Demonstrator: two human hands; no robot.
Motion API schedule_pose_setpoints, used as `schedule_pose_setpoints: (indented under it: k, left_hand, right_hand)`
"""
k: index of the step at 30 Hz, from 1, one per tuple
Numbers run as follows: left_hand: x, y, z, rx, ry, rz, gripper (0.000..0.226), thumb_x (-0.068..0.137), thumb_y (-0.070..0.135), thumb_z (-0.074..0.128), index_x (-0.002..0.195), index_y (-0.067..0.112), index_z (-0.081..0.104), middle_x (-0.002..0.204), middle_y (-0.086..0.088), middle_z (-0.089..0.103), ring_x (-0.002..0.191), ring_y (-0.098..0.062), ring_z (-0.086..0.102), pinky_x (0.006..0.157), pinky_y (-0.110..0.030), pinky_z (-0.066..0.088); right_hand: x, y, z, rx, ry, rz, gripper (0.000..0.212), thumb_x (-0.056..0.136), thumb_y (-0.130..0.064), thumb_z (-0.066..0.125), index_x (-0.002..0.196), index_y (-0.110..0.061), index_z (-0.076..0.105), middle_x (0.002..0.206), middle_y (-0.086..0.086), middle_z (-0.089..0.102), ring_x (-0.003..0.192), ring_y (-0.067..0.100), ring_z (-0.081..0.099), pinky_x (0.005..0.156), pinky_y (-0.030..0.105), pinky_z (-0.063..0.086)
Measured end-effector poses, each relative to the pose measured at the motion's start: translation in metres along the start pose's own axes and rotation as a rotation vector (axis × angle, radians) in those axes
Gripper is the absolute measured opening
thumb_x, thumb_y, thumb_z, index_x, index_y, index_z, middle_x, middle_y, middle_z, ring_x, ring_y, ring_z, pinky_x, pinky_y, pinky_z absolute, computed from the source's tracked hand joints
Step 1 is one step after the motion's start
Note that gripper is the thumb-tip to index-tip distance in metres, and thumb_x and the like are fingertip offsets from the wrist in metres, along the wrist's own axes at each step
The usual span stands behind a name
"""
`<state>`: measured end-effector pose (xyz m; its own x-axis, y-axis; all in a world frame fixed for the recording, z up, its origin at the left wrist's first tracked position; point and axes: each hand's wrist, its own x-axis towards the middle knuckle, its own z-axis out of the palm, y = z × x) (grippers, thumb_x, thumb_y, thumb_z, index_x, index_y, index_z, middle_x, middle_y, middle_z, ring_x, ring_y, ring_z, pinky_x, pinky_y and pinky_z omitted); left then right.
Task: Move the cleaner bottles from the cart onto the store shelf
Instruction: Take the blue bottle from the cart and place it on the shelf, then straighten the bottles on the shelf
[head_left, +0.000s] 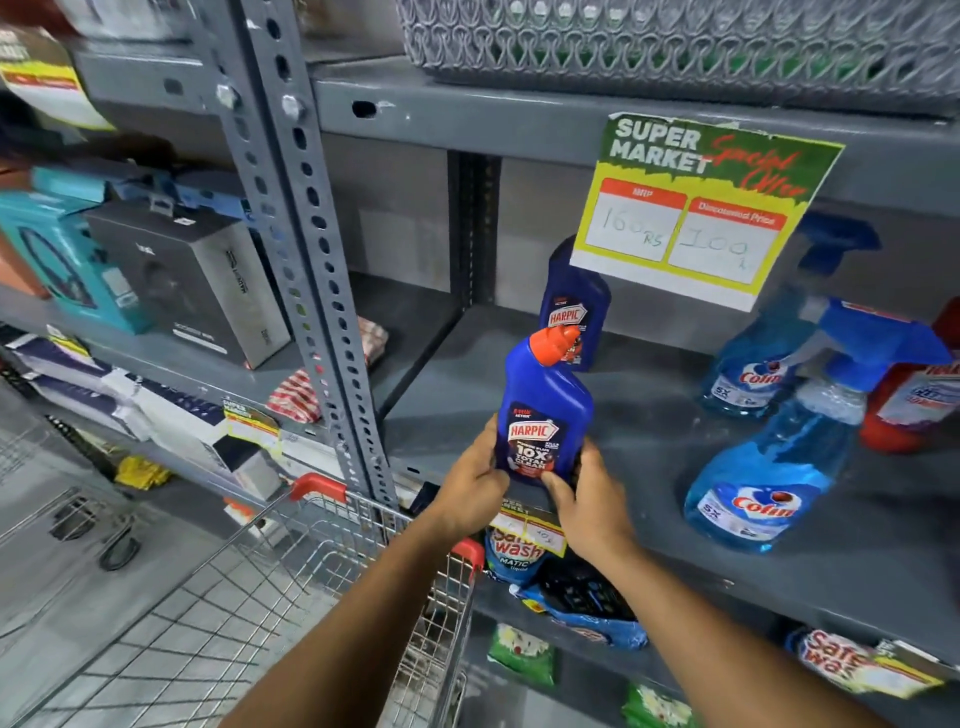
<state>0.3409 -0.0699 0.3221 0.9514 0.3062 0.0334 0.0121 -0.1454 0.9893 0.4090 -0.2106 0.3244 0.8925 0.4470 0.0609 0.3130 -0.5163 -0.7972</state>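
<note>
A blue Harpic bottle (543, 410) with an orange cap stands upright at the front of the grey shelf (649, 431). My left hand (470, 488) grips its lower left side and my right hand (587, 493) grips its lower right side. A second Harpic bottle (571, 306) stands farther back on the same shelf, partly hidden behind the held bottle and a price sign. Below my arms sits the wire cart (311, 571) with red corner caps; no bottles show in its visible part.
Two blue Colin spray bottles (763, 483) and a red bottle (909, 400) stand on the shelf's right. A price sign (696, 208) hangs from the shelf above. A perforated steel upright (311, 244) rises on the left. Detergent pouches (514, 551) fill the lower shelf.
</note>
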Motion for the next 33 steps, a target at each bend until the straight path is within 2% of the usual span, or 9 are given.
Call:
schedule_pose_setpoints:
  k: [5, 10, 12, 14, 18, 21, 23, 25, 33]
  left_hand:
    - [-0.004, 0.004, 0.002, -0.029, -0.022, -0.005, 0.075, 0.071, -0.014, 0.036, 0.138, 0.018, 0.037, 0.137, -0.013, 0.051, 0.130, -0.023, 0.048, 0.111, -0.046, 0.038]
    - [-0.054, 0.007, 0.037, 0.298, 0.552, 0.113, 0.067, 0.079, -0.002, 0.042, 0.143, 0.012, 0.027, 0.156, -0.006, 0.024, 0.147, -0.017, 0.014, 0.119, -0.022, 0.013]
    - [-0.069, 0.011, 0.071, 0.323, 0.423, 0.310, 0.067, 0.074, 0.001, 0.041, 0.140, 0.009, 0.033, 0.154, -0.008, 0.027, 0.147, -0.019, 0.015, 0.118, -0.020, 0.012]
    - [-0.065, 0.019, 0.109, 0.307, 0.129, 0.367, 0.070, 0.074, 0.007, 0.038, 0.143, 0.013, 0.028, 0.156, -0.006, 0.021, 0.148, -0.016, 0.011, 0.119, -0.023, 0.011]
    - [-0.016, 0.030, 0.167, 0.170, -0.157, 0.013, 0.080, 0.072, 0.017, 0.038, 0.148, 0.020, 0.011, 0.158, 0.003, 0.014, 0.147, -0.012, 0.012, 0.120, -0.025, 0.010]
    - [0.004, 0.029, 0.185, 0.124, -0.214, -0.064, 0.080, 0.068, 0.017, 0.038, 0.144, 0.035, 0.020, 0.148, 0.004, 0.041, 0.136, -0.012, 0.039, 0.116, -0.040, 0.031]
    - [0.002, 0.030, 0.187, 0.130, -0.209, -0.052, 0.076, 0.071, 0.009, 0.038, 0.139, 0.039, 0.026, 0.141, 0.011, 0.047, 0.129, -0.003, 0.044, 0.112, -0.028, 0.034]
    - [-0.001, 0.031, 0.190, 0.128, -0.230, -0.006, 0.078, 0.072, 0.002, 0.037, 0.138, 0.042, 0.025, 0.138, 0.019, 0.047, 0.125, 0.007, 0.043, 0.108, -0.016, 0.032]
    - [0.000, 0.019, 0.192, 0.054, -0.170, -0.011, 0.079, 0.071, 0.002, 0.041, 0.143, 0.031, 0.025, 0.144, 0.018, 0.040, 0.134, 0.000, 0.038, 0.117, -0.041, 0.029]
  right_hand:
    - [-0.007, 0.002, -0.008, -0.005, -0.008, -0.047, 0.057, 0.088, -0.020, 0.062, 0.139, -0.017, 0.036, 0.129, 0.004, 0.062, 0.117, 0.023, 0.059, 0.095, 0.037, 0.049]
    - [-0.068, 0.046, -0.051, 0.092, 0.274, -0.089, 0.039, 0.089, -0.024, 0.058, 0.126, -0.022, 0.050, 0.116, 0.008, 0.059, 0.106, 0.010, 0.057, 0.099, 0.020, 0.043]
    - [-0.085, 0.073, -0.084, 0.062, 0.484, -0.043, 0.042, 0.082, -0.033, 0.055, 0.119, -0.013, 0.054, 0.112, 0.016, 0.057, 0.103, 0.018, 0.055, 0.096, 0.012, 0.038]
    - [-0.081, 0.099, -0.117, 0.021, 0.587, 0.064, 0.051, 0.080, -0.028, 0.058, 0.124, -0.003, 0.049, 0.120, 0.023, 0.053, 0.110, 0.034, 0.054, 0.102, 0.030, 0.040]
    - [-0.062, 0.106, -0.145, 0.025, 0.260, 0.193, 0.054, 0.087, -0.003, 0.059, 0.137, -0.007, 0.040, 0.126, 0.004, 0.056, 0.121, 0.026, 0.055, 0.099, 0.030, 0.038]
    - [-0.060, 0.104, -0.145, 0.013, 0.122, 0.179, 0.051, 0.088, -0.004, 0.055, 0.134, -0.021, 0.043, 0.122, -0.012, 0.057, 0.119, 0.013, 0.057, 0.100, 0.028, 0.041]
    - [-0.058, 0.106, -0.146, 0.030, 0.117, 0.191, 0.053, 0.087, -0.006, 0.052, 0.134, -0.028, 0.043, 0.122, -0.014, 0.060, 0.119, 0.008, 0.057, 0.102, 0.029, 0.043]
    - [-0.056, 0.109, -0.149, 0.038, 0.146, 0.211, 0.055, 0.087, -0.006, 0.050, 0.136, -0.029, 0.041, 0.122, -0.015, 0.059, 0.119, 0.007, 0.055, 0.099, 0.026, 0.042]
    - [-0.061, 0.113, -0.147, 0.055, 0.143, 0.186, 0.066, 0.089, -0.009, 0.052, 0.148, -0.019, 0.023, 0.137, -0.005, 0.051, 0.133, 0.013, 0.046, 0.103, 0.021, 0.036]
